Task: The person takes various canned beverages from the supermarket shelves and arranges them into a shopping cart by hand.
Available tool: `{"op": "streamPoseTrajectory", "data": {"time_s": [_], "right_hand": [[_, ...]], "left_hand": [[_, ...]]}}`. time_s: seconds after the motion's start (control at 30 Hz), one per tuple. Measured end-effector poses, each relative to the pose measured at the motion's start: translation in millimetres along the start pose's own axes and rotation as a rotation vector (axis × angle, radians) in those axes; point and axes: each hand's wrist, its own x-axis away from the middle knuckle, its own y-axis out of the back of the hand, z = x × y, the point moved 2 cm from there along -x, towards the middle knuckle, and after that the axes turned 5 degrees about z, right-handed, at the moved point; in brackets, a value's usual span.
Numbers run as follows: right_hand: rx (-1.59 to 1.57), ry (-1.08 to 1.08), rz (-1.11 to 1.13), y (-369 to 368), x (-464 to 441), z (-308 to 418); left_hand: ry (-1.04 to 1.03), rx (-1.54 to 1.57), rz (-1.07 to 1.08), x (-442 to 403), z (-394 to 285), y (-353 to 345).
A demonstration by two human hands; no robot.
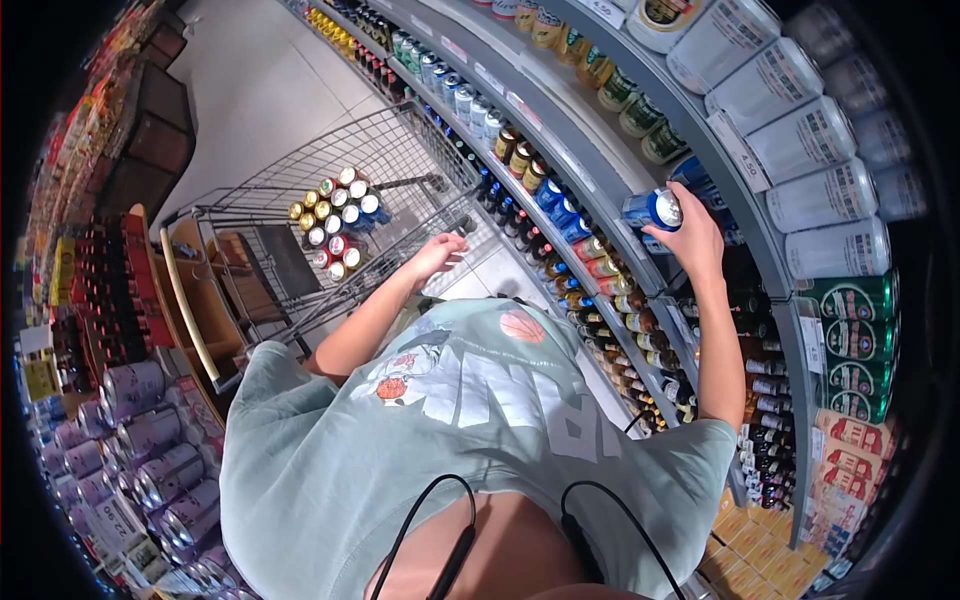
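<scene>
My right hand [693, 236] is closed around a blue can with a silver top [655, 208], at the front of a shelf on the right. More blue cans [697, 180] stand on that shelf just behind it. Near the side of a wire shopping cart [330, 150], my left hand [438, 257] hangs with nothing in it, its fingers loosely bent and a little apart. Several cans with mixed tops [335, 222] stand grouped in the cart. Some have gold tops, others silver or white, and a few are blue.
The cart's pale handle [188, 300] is at the left. Curving along the right, shelves hold bottles, white cans [780, 120] and green cans [855, 345]. Purple cans [165, 470] are stacked at lower left. Tiled floor [250, 80] runs up the aisle.
</scene>
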Motion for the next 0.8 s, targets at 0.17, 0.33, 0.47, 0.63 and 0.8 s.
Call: {"op": "streamPoseTrajectory", "data": {"time_s": [0.17, 0.33, 0.47, 0.63, 0.8], "right_hand": [[0.107, 0.498, -0.16, -15, -28, 70], [0.0, 0.771, -0.058, -67, -71, 161], [-0.069, 0.966, 0.023, -135, -104, 244], [-0.061, 1.06, 0.248, -237, -133, 333], [-0.08, 1.095, 0.371, -362, -153, 381]], "left_hand": [[0.032, 0.761, 0.519, 29, -36, -63], [-0.032, 1.066, 0.524, 38, -59, -47], [-0.111, 1.351, 0.388, 30, -47, 7], [-0.179, 1.589, 0.198, 32, -45, 81], [-0.293, 1.751, 0.015, -7, 5, 162]]}}
